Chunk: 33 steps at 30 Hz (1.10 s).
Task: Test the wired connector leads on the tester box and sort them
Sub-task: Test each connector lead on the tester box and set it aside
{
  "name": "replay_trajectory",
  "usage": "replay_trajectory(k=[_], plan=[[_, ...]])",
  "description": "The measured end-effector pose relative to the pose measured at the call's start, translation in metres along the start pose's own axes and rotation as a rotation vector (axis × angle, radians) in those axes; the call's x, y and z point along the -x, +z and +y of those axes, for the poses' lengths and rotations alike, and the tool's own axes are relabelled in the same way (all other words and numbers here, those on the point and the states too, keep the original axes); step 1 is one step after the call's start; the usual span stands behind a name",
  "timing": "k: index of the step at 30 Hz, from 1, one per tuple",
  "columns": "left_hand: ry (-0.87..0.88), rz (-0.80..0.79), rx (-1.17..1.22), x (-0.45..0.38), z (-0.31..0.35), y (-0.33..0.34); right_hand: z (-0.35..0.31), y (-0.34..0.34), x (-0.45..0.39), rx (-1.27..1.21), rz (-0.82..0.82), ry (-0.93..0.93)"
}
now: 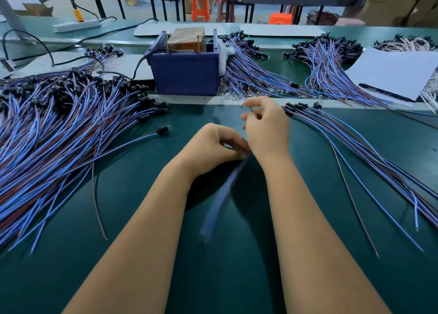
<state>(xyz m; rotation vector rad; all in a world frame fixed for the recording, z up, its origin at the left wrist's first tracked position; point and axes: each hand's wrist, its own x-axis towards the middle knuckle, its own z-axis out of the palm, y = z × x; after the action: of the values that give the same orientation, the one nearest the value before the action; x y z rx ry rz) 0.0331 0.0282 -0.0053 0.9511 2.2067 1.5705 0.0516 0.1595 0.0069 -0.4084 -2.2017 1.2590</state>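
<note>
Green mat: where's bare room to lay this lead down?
Bare green mat lies between the large left pile and the small right pile, ahead of both hands up to the blue tester box. Another patch sits below the left forearm. Crowded: both piles, and the bundles right of the box.

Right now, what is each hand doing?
Left hand: fingers pinch the blurred blue lead.
Right hand: fingers curled, pinching the same lead's upper end.
</note>
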Motion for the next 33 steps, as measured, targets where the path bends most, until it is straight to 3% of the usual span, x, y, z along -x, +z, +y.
replay_trajectory(k=[4, 16, 22, 26, 29, 31, 33], plan=[[-0.004, 0.002, -0.130, -0.003, -0.003, -0.001, 0.014, 0.000, 0.002, 0.176, -0.094, 0.048], [-0.076, 0.051, -0.021, -0.005, -0.008, 0.002, 0.029, -0.048, -0.012, 0.664, -0.223, 0.025], [-0.075, 0.066, -0.060, -0.007, -0.010, 0.003, 0.038, -0.081, -0.023, 0.938, -0.136, 0.225], [-0.097, 0.101, -0.052, -0.006, -0.009, 0.005, 0.033, -0.069, -0.020, 0.932, 0.038, 0.375], [-0.090, 0.359, -0.102, -0.006, -0.008, 0.005, 0.021, -0.039, -0.010, 0.834, 0.195, 0.271], [-0.115, 0.652, -0.242, -0.004, -0.007, -0.001, 0.008, -0.013, -0.002, 0.743, 0.158, 0.133], [-0.202, 0.836, -0.446, -0.001, -0.010, -0.012, -0.003, 0.014, 0.008, 0.644, 0.033, -0.013]])
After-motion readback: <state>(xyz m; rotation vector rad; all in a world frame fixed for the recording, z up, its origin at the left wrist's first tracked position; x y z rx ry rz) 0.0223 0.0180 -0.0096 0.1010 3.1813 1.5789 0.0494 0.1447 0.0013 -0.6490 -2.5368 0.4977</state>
